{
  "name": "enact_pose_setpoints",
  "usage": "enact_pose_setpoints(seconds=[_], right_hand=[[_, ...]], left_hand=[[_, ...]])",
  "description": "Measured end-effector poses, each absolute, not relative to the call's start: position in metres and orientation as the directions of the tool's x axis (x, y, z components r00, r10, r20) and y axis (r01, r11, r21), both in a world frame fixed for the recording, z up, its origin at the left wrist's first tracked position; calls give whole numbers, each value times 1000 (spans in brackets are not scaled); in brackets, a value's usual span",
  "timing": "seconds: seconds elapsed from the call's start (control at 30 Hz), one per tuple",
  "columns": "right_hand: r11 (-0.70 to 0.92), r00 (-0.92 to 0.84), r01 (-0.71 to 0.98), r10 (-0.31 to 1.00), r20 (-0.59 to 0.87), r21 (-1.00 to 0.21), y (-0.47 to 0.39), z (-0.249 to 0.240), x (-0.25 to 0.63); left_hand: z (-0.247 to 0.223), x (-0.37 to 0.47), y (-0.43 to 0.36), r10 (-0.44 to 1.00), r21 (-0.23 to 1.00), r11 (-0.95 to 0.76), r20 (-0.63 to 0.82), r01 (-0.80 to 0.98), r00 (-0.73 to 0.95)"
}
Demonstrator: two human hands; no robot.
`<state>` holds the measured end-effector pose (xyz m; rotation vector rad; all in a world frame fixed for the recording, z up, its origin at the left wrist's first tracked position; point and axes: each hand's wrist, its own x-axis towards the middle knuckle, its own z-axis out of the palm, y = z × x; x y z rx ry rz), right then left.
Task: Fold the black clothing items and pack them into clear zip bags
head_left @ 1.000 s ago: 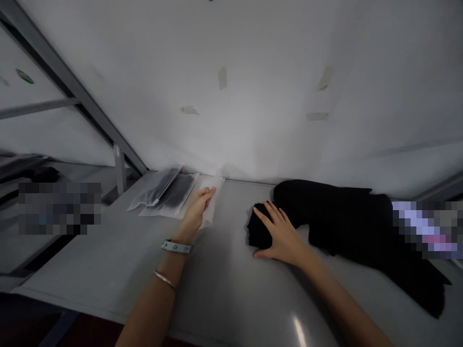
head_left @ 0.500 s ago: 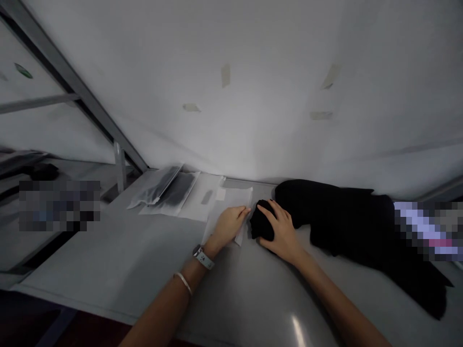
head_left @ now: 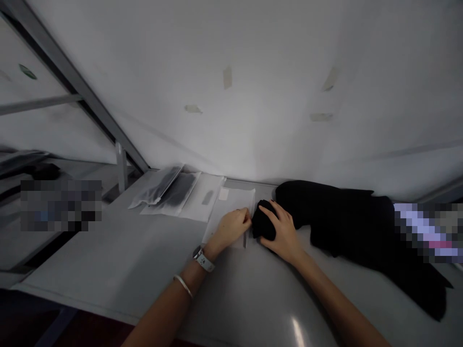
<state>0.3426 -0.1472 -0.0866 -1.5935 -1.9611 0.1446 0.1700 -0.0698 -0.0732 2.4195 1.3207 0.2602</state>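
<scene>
My left hand [head_left: 233, 226] is closed in a pinch at the open right edge of a translucent plastic bag [head_left: 231, 201] with a white label. My right hand [head_left: 284, 233] is curled over a small folded bundle of black cloth [head_left: 265, 219], thumb at the front and fingers across the top. The bundle stands right at the bag's edge; my fingers partly hide where the two meet. Behind and to the right, a larger heap of black cloth [head_left: 347, 221] lies on the table.
Left of the bag lie another flat translucent bag [head_left: 211, 197] and filled bags [head_left: 159, 185] with dark contents. The grey table [head_left: 108, 265] meets a white wall [head_left: 267, 135] with tape pieces. A metal frame [head_left: 97, 113] slants along the left.
My left hand's fingers have curled in more at the bag's edge, and the bag's edge has shifted slightly right. My right hand stays on the black cloth bundle.
</scene>
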Motion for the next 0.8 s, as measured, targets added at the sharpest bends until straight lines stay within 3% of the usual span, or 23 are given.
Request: enact_pose_setpoints(seconds=[0.23,0.33,0.5,0.8], right_hand=[[187,127,755,899,419,-629,-144,-89,344],[243,122,687,890,438,-685,-144,-88,349],[370,-121,739,895,429,-563,-147,-83,351],[365,-235,852,907,349,-375,-145,-83,348]], left_hand=[[-68,171,-76,823,414,-514,-9,752,567],[-69,172,-76,797,463,-529,-18,711,604],[-74,172,-74,794,557,-497,-16,665,607],[-74,175,-67,879,697,-425,166,577,447]])
